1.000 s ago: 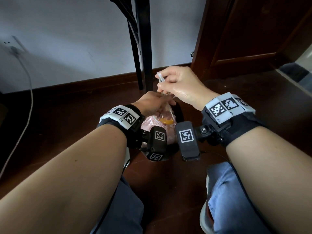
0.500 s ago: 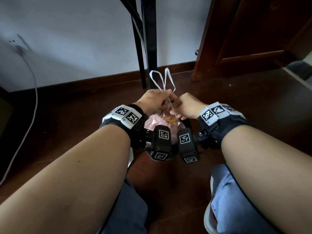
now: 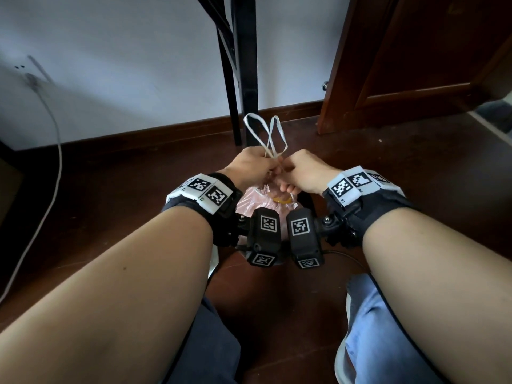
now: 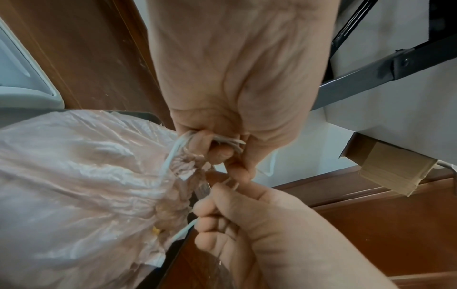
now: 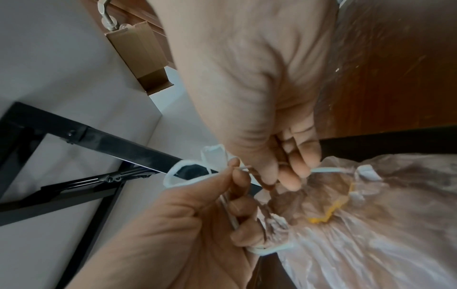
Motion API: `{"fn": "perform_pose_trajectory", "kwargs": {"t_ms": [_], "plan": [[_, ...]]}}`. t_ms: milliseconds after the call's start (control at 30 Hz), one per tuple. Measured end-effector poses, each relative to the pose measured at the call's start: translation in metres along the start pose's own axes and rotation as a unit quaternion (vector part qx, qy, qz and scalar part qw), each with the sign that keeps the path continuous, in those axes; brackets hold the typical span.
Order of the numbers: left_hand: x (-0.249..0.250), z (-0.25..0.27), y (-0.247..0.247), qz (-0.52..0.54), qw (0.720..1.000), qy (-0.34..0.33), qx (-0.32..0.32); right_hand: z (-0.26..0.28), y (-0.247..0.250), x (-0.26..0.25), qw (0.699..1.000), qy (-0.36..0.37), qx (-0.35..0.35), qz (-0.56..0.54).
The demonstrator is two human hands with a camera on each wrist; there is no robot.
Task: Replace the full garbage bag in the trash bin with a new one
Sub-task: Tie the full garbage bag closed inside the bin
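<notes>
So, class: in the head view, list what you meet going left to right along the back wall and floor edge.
White power cable → black metal table leg → white drawstring loops → dark brown wooden door.

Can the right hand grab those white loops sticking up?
Probably yes. The white loops stand free just above the right hand, nothing between them, though its fingers are busy pinching the drawstring.

"r1" on right wristband (image 3: 357, 187), square coded markers, otherwise unreadable
</notes>
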State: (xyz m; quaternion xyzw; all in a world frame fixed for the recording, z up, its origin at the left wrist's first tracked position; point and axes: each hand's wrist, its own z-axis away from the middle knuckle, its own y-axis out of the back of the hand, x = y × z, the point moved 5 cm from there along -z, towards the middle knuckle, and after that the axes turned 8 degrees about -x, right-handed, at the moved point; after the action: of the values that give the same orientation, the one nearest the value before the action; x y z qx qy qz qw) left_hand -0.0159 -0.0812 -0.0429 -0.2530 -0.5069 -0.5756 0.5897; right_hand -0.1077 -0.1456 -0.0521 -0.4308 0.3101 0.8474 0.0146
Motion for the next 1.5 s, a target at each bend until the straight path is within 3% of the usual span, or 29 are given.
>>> {"fn": "perform_pose_trajectory", "kwargs": {"t_ms": [367,567,700,933,1033,1100,1233,1367,1500], "plan": [[-0.013,-0.002,-0.006,-0.082,0.995,0.064,-0.01,0.009,0.025,-0.007,0.995,-0.002,0.102,0.017],[-0.006,0.0,-0.019,-0.03,0.996,0.065,-0.061,0.014,0.026,-0.023,0.994,0.034,0.091,0.043],[-0.003,0.004,-0.022,-0.074,0.992,0.03,-0.1,0.018,0.022,-0.031,0.995,0.066,0.065,0.047],[0.0,-0.001,-0.023,-0.143,0.987,0.005,-0.069,0.025,0.015,-0.048,0.994,0.102,0.031,0.027],[-0.002,-0.003,-0.023,-0.091,0.993,0.013,-0.079,0.027,0.022,-0.049,0.992,0.106,0.053,0.044],[-0.004,-0.003,-0.022,-0.072,0.994,0.024,-0.085,0.025,0.024,-0.041,0.993,0.075,0.042,0.086],[-0.01,-0.004,-0.021,0.002,0.995,0.045,-0.094,0.016,0.012,-0.015,0.982,-0.024,-0.043,0.185],[-0.015,-0.003,-0.021,0.033,0.992,0.079,-0.097,0.014,0.021,-0.004,0.969,-0.061,0.012,0.241],[-0.024,-0.009,-0.013,0.054,0.99,0.087,-0.092,0.013,0.035,-0.007,0.978,-0.065,0.061,0.187]]}}
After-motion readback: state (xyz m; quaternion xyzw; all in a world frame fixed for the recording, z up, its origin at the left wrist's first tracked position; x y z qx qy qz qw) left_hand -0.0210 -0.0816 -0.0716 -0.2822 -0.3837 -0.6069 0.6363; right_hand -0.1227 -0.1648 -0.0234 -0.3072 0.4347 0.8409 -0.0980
